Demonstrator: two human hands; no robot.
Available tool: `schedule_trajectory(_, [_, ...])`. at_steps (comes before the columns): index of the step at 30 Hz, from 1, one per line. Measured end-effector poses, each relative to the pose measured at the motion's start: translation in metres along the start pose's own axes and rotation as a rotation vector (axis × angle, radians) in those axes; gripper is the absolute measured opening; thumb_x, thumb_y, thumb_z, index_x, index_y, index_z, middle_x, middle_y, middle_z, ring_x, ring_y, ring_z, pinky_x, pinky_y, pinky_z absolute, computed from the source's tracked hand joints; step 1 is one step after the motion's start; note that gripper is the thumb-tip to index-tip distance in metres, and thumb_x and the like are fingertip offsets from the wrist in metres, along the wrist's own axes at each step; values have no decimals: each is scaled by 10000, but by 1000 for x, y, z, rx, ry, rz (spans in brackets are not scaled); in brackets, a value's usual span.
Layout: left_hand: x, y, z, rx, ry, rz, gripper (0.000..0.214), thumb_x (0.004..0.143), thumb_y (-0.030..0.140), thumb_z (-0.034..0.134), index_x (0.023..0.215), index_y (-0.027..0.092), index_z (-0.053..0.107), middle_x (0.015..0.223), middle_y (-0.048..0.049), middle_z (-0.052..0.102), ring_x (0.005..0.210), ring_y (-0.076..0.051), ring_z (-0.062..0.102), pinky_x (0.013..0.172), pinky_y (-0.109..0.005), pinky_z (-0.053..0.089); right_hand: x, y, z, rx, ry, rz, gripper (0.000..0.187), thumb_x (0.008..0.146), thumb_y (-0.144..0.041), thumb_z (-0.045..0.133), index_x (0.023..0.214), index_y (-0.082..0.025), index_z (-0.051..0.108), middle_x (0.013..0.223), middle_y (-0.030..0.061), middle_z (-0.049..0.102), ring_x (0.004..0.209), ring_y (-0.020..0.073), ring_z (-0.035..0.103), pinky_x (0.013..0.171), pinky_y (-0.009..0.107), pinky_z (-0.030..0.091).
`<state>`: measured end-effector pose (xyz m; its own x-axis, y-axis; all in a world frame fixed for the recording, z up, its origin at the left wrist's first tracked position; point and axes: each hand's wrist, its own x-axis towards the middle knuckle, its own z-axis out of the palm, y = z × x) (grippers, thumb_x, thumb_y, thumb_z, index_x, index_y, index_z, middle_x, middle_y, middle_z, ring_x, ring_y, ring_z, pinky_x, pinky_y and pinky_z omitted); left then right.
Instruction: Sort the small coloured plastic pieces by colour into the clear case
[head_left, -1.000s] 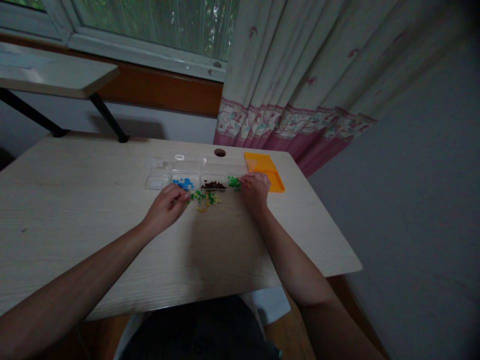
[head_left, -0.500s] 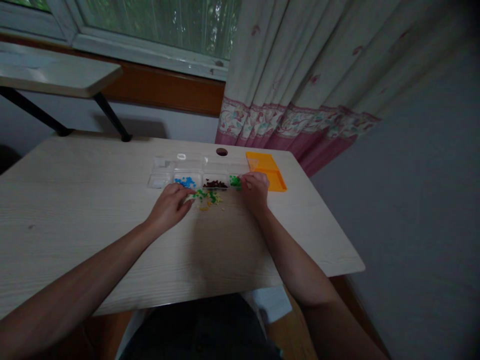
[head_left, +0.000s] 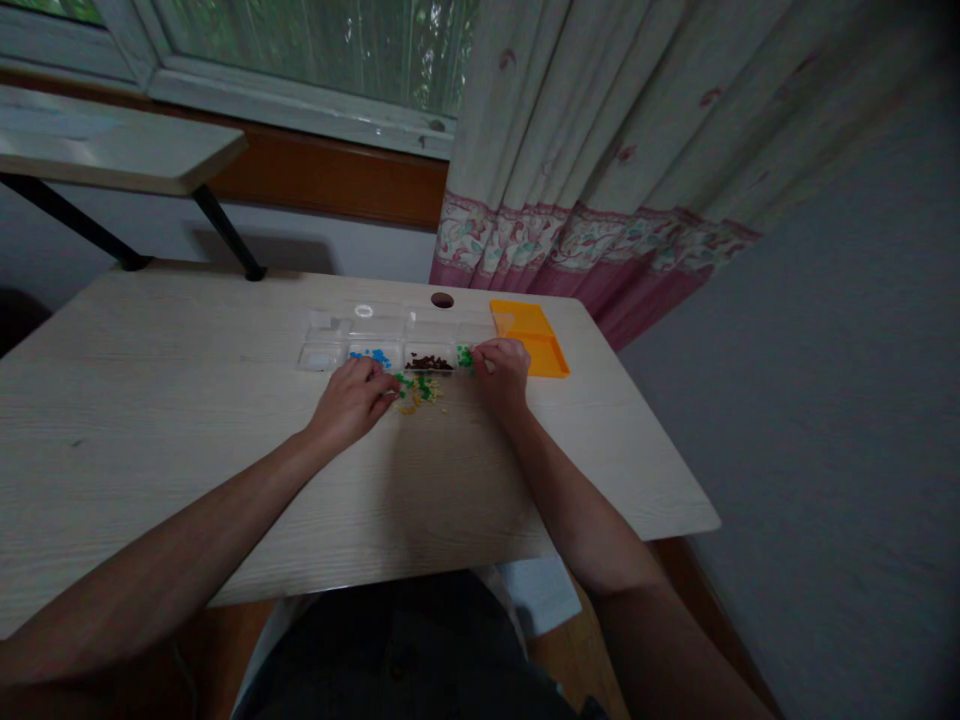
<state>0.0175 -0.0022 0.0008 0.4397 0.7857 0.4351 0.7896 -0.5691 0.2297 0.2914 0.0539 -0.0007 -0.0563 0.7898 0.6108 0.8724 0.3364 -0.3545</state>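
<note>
A clear compartment box [head_left: 330, 340] lies on the wooden table [head_left: 187, 420], holding blue beads [head_left: 373, 355], dark brown beads [head_left: 429, 362] and green beads [head_left: 465, 355] in separate cells. A loose pile of green and yellow beads [head_left: 417, 392] lies on the table just in front of the box. My left hand [head_left: 352, 400] rests at the left edge of the pile, fingers curled together in a pinch. My right hand [head_left: 501, 372] sits at the green cell, fingers pinched; what either hand holds is too small to see.
An orange flat tray [head_left: 534, 340] lies to the right of the box. A round cable hole [head_left: 442, 300] is behind the box. A second table [head_left: 112, 150] stands at back left, a curtain [head_left: 600, 150] at back right. The table's right edge is near my right arm.
My left hand has crept a little right, up to the loose pile. My right hand stays at the green cell. The view has shifted slightly.
</note>
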Motion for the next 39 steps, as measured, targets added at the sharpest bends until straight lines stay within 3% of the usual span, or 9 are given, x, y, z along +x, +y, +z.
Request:
schedule_trajectory(4, [0,2,0,15,0,14,216,944,286,494,1003,203,683,997,-109,560,925,-262,486,819,-417,422,-2,-3,-1,-3,3,-10,260,953,-370,546,842,-231,736,946,38,703,981,214,551,920,378,347])
schedule_trajectory(10, [0,-1,2,-29,-24,40,257,943,286,499,1120,210,669,1003,-103,556,962,-261,493,855,-410,419,-2,-8,-2,-19,-13,-33,274,956,-367,532,821,-230,728,937,44,703,980,218,553,924,382,352])
schedule_trajectory(28, [1,2,3,-42,-31,14,189,966,293,469,954,174,616,960,-101,574,925,-253,513,832,-402,434,-3,-18,-4,9,-77,-87,282,955,-386,535,834,-220,728,919,45,709,959,219,559,891,378,361])
schedule_trajectory(39, [1,1,5,-24,-26,1,233,985,301,424,929,167,606,924,-97,577,894,-247,513,823,-401,433,-8,-32,-5,33,-107,-223,241,956,-360,543,857,-238,725,931,33,707,1015,210,559,999,394,338])
